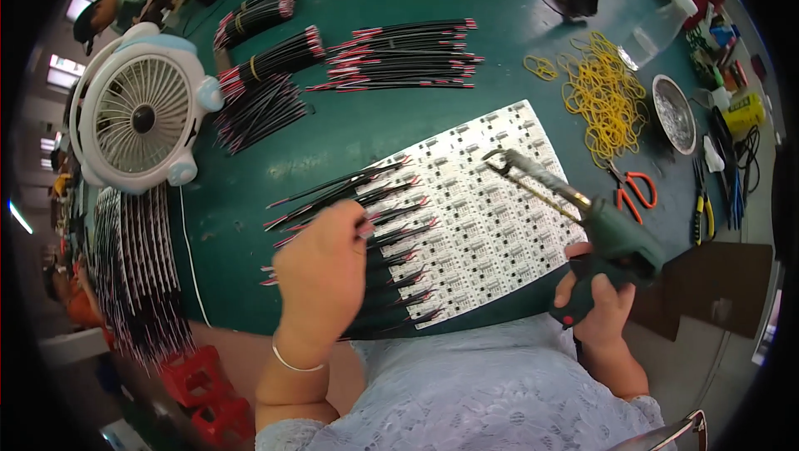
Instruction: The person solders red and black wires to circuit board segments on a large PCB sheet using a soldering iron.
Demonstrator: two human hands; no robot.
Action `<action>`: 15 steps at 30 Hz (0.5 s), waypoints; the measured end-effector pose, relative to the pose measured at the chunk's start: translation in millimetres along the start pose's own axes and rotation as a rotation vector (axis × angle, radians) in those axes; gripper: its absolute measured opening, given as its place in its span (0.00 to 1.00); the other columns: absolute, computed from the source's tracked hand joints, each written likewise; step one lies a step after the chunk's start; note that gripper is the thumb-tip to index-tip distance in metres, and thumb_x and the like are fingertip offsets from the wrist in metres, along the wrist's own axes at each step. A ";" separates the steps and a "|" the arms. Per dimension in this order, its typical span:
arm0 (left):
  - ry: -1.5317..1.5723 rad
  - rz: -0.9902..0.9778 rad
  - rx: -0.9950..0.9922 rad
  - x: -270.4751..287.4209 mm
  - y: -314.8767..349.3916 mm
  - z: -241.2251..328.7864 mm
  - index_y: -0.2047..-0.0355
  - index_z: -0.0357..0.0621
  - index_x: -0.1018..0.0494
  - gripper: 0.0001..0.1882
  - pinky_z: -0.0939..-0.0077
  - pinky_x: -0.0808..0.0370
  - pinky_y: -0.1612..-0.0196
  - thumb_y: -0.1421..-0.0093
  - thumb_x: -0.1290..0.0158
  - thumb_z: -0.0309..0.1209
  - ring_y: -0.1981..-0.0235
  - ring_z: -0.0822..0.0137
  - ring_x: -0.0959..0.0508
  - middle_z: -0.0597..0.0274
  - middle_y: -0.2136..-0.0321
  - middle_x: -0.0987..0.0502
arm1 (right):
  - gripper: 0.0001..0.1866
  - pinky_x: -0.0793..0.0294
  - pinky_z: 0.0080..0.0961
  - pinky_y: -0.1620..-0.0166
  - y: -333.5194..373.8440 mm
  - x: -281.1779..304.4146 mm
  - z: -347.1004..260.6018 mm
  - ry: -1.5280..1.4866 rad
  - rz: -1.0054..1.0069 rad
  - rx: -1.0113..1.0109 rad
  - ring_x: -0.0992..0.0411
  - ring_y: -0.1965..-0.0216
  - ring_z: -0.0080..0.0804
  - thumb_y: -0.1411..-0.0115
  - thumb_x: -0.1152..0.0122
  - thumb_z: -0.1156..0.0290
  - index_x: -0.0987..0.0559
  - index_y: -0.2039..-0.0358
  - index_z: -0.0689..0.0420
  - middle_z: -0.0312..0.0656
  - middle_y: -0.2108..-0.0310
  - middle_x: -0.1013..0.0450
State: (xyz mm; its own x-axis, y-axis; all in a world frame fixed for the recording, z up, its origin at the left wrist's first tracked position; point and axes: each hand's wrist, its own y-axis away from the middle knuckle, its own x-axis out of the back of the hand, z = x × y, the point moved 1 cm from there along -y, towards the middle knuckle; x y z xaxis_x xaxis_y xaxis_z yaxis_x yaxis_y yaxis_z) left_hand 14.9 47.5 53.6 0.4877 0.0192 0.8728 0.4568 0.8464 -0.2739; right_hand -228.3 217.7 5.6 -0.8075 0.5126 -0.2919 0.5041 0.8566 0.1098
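Observation:
A white circuit board panel (491, 201) with rows of small parts lies on the table before me. Along its left side, several short black wires (379, 193) with red ends reach onto it. Over these wires my left hand (320, 251) is closed, the back of the hand upward. A dark, reddish bit that looks like a wire end shows at its fingertips; the rest is hidden. My right hand (595, 297) grips a dark green soldering gun (620, 235) by its handle. The gun's metal tip hangs above the upper middle of the panel, pointing left.
Bundled wires (270, 60) and loose wires (408, 56) lie at the far side. A white fan (141, 118) stands left, above finished strips (137, 260) with hanging wires. Yellow rubber bands (603, 97), a metal bowl (674, 114), orange-handled pliers (637, 193) and yellow-handled cutters (703, 210) lie right.

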 end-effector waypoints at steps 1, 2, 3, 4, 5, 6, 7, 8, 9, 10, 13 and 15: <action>-0.012 -0.033 -0.060 -7.9 4.8 2.0 0.66 0.45 0.29 0.11 0.65 0.27 0.73 0.51 0.45 0.22 0.75 0.55 0.24 0.56 0.74 0.27 | 0.27 0.31 0.25 0.82 3.2 -2.1 -0.2 0.002 0.002 -0.011 0.29 0.82 0.35 0.42 0.44 0.63 0.38 0.48 0.67 0.55 0.56 0.31; -0.008 -0.039 -0.067 -14.1 8.2 3.1 0.66 0.45 0.29 0.11 0.65 0.27 0.73 0.51 0.45 0.22 0.75 0.55 0.24 0.56 0.74 0.27 | 0.27 0.31 0.25 0.82 6.1 -1.8 0.2 0.003 0.013 -0.011 0.29 0.82 0.35 0.42 0.44 0.63 0.38 0.48 0.67 0.55 0.56 0.31; 0.057 -0.055 -0.105 -19.9 11.6 5.3 0.66 0.45 0.29 0.11 0.66 0.27 0.74 0.52 0.45 0.22 0.76 0.57 0.24 0.58 0.74 0.28 | 0.27 0.30 0.26 0.82 8.6 -0.6 0.4 0.026 -0.014 -0.021 0.28 0.82 0.35 0.42 0.44 0.63 0.38 0.48 0.67 0.55 0.56 0.31; 0.120 -0.071 -0.140 -23.3 15.2 6.4 0.66 0.46 0.28 0.12 0.67 0.27 0.75 0.53 0.44 0.22 0.76 0.58 0.25 0.59 0.74 0.29 | 0.28 0.30 0.26 0.81 11.3 0.3 0.7 0.048 -0.042 -0.031 0.28 0.82 0.35 0.43 0.44 0.62 0.37 0.48 0.67 0.55 0.56 0.31; 0.081 -0.090 -0.156 -23.9 19.8 6.2 0.64 0.46 0.28 0.15 0.69 0.27 0.76 0.54 0.45 0.21 0.76 0.60 0.24 0.61 0.72 0.29 | 0.29 0.29 0.26 0.81 15.0 1.2 0.5 0.057 -0.039 -0.076 0.28 0.81 0.36 0.43 0.42 0.60 0.37 0.47 0.66 0.55 0.57 0.31; 0.085 -0.092 -0.158 -22.6 21.6 6.2 0.64 0.46 0.28 0.15 0.69 0.27 0.76 0.54 0.45 0.21 0.76 0.60 0.24 0.61 0.72 0.29 | 0.29 0.29 0.26 0.81 18.2 3.9 0.7 0.060 -0.035 -0.076 0.28 0.81 0.36 0.43 0.42 0.60 0.37 0.47 0.66 0.55 0.57 0.31; 0.037 -0.099 -0.152 -18.6 22.4 4.6 0.64 0.45 0.27 0.15 0.70 0.27 0.77 0.55 0.45 0.20 0.76 0.60 0.24 0.61 0.72 0.29 | 0.29 0.29 0.27 0.80 21.0 7.5 1.8 0.084 -0.037 -0.109 0.28 0.81 0.36 0.43 0.42 0.60 0.37 0.48 0.66 0.54 0.57 0.31; -0.013 -0.106 -0.146 -13.7 21.9 2.2 0.63 0.45 0.27 0.16 0.70 0.27 0.77 0.55 0.45 0.20 0.77 0.61 0.24 0.61 0.72 0.29 | 0.30 0.29 0.27 0.80 23.2 11.2 1.9 0.107 -0.041 -0.142 0.28 0.81 0.36 0.43 0.41 0.59 0.37 0.48 0.65 0.54 0.57 0.30; -0.053 -0.069 -0.133 -4.9 20.6 -2.9 0.63 0.44 0.26 0.18 0.72 0.28 0.79 0.57 0.45 0.19 0.79 0.64 0.25 0.61 0.74 0.30 | 0.30 0.29 0.27 0.80 24.6 14.1 0.4 0.112 -0.061 -0.149 0.28 0.81 0.36 0.44 0.41 0.58 0.36 0.48 0.65 0.54 0.56 0.31; -0.053 -0.069 -0.133 3.5 19.0 -3.9 0.63 0.44 0.26 0.18 0.72 0.28 0.79 0.57 0.45 0.19 0.79 0.64 0.25 0.61 0.74 0.30 | 0.30 0.29 0.27 0.80 25.7 15.4 -0.2 0.112 -0.060 -0.149 0.28 0.81 0.36 0.44 0.41 0.58 0.36 0.48 0.65 0.54 0.56 0.31; -0.001 0.025 -0.036 28.1 17.7 8.0 0.65 0.44 0.26 0.14 0.70 0.28 0.77 0.54 0.43 0.17 0.79 0.60 0.27 0.57 0.74 0.29 | 0.30 0.29 0.27 0.80 26.1 18.1 -0.2 0.086 -0.015 -0.155 0.28 0.81 0.37 0.44 0.41 0.58 0.36 0.48 0.65 0.54 0.56 0.31; 0.037 -0.021 -0.106 17.7 17.7 26.1 0.66 0.44 0.26 0.15 0.70 0.28 0.77 0.55 0.42 0.18 0.79 0.61 0.27 0.58 0.74 0.28 | 0.30 0.29 0.27 0.80 21.3 14.4 0.9 0.022 -0.003 -0.180 0.28 0.81 0.37 0.44 0.41 0.59 0.37 0.48 0.65 0.54 0.56 0.31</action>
State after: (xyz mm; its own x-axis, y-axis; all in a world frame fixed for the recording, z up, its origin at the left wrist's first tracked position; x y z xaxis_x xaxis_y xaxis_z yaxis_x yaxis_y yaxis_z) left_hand 12.2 76.7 74.8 0.5034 -0.0192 0.8639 0.5424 0.7853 -0.2986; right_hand -229.0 243.3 2.9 -0.8163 0.5097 -0.2717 0.4404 0.8536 0.2781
